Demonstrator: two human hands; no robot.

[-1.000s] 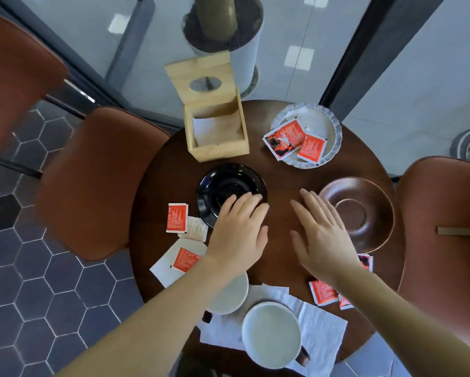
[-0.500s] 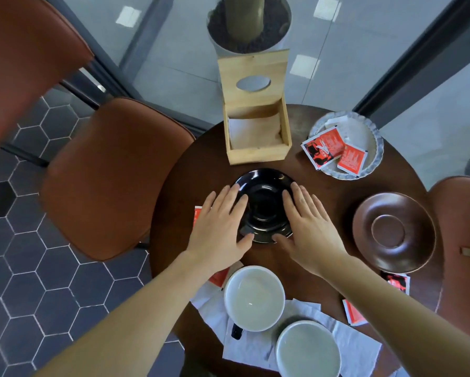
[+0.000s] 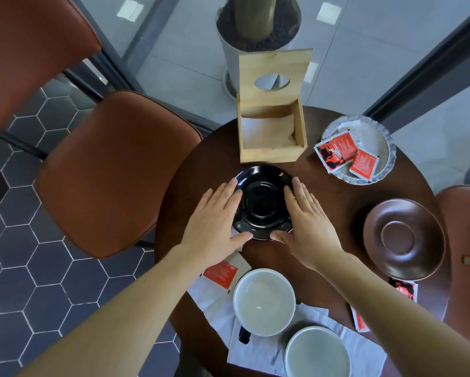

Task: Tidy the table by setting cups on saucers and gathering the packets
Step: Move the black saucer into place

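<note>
Nearest the person, two round white cups sit on crumpled white paper napkins (image 3: 215, 300) at the close edge of the round dark wooden table (image 3: 337, 191): one cup (image 3: 316, 352) at the very edge, the other cup (image 3: 263, 302) just beyond it with a dark handle poking out on its near left. Beside that second cup, to its left, a red packet (image 3: 219, 274) lies on a pale slip of paper. On the near right, two more red packets (image 3: 404, 289) (image 3: 359, 320) lie partly hidden behind the right forearm, the farther one close to the brown saucer's near rim.

Further in, at the middle of the table, both hands frame a glossy black saucer (image 3: 263, 202). The left hand (image 3: 215, 227) lies flat with fingers straight along the saucer's left rim, thumb reaching under the near edge; the right hand (image 3: 307, 227) mirrors it on the right rim. Neither hand curls around anything; the fingers are spread and touching the saucer's sides.

Out to the right sits a matte brown round saucer (image 3: 403, 238), well apart from the black one.

Beyond the black saucer stands a light wooden napkin holder (image 3: 273, 110) with a round hole in its back panel. To its right a scalloped grey-white dish (image 3: 383, 137) carries red packets (image 3: 345, 156). Past the table stand a white plant pot (image 3: 228, 50) and brown leather chairs (image 3: 114, 170)
</note>
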